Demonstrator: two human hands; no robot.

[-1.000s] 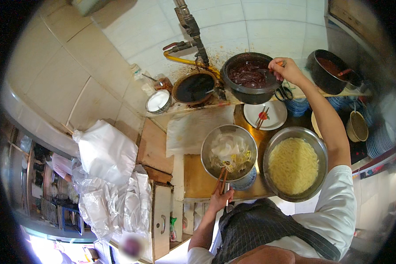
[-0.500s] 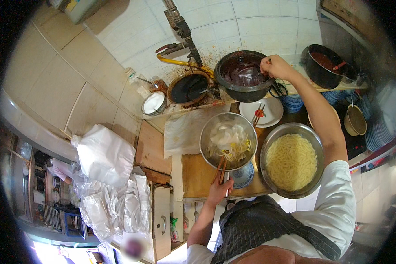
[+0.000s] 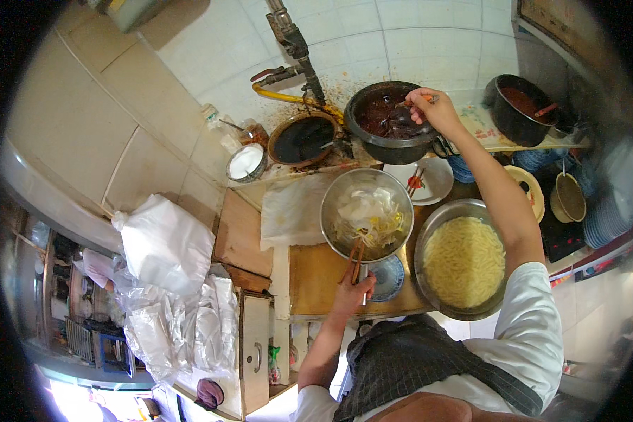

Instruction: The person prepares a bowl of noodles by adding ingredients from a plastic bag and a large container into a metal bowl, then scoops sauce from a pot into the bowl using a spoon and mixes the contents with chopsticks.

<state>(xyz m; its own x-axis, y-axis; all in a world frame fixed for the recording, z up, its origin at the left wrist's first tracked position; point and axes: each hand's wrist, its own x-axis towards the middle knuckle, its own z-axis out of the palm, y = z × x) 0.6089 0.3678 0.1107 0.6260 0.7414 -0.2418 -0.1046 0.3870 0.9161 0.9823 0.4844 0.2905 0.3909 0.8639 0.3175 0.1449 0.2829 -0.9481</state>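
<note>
My left hand point(image 3: 352, 292) is closed around the handle of a round metal pan point(image 3: 325, 235) and also grips a pair of wooden chopsticks point(image 3: 356, 261). Their tips reach into the bean sprouts and pale, translucent slices point(image 3: 362, 207) inside it. Partly under the pan is a blue-and-white bowl point(image 3: 388, 281). My right hand point(image 3: 430, 111) is over a deep black pot point(image 3: 380, 150) of dark red sauce, closed on a spoon point(image 3: 408, 104) whose head is hard to make out. Between my arms, a steel basin point(image 3: 423, 285) holds thick pale yellow noodles point(image 3: 464, 260).
White plate point(image 3: 439, 181) with red-tipped chopsticks lies behind the noodles. Along the back shelf stand a pot of dark liquid point(image 3: 304, 138), a bowl of white powder point(image 3: 246, 163) and another black pot point(image 3: 517, 123). Plastic bags point(image 3: 165, 246) fill the left; stacked plates point(image 3: 607, 216) stand right.
My right hand has shifted slightly left over the black pot, and the spoon now shows. The pan in my left hand has moved slightly away from me, with its contents stirred about.
</note>
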